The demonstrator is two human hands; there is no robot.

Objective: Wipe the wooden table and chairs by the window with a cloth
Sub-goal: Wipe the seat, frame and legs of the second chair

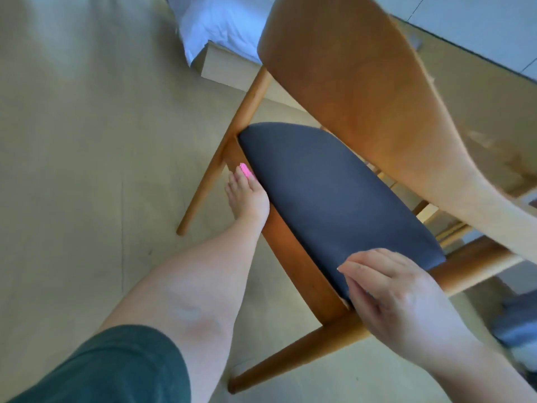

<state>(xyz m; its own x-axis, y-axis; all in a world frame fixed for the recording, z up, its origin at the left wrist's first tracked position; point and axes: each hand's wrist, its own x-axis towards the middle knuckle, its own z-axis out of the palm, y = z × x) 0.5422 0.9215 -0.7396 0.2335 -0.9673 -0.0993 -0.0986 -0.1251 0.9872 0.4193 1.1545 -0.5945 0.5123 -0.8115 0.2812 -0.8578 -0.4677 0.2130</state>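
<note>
Left hand presses bright pink cloth against wooden chair's seat rail; right hand, fingers loosely extended, empty, braces dark grey seat cushion, likely steadying.

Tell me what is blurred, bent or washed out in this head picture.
Head view: wide-angle bending curves the chair backrest and splays its legs; motion blur softens the right hand and the right edge of the frame; the white bedding is washed bluish by bright light; the pink cloth under the left hand stays fairly sharp.
</note>
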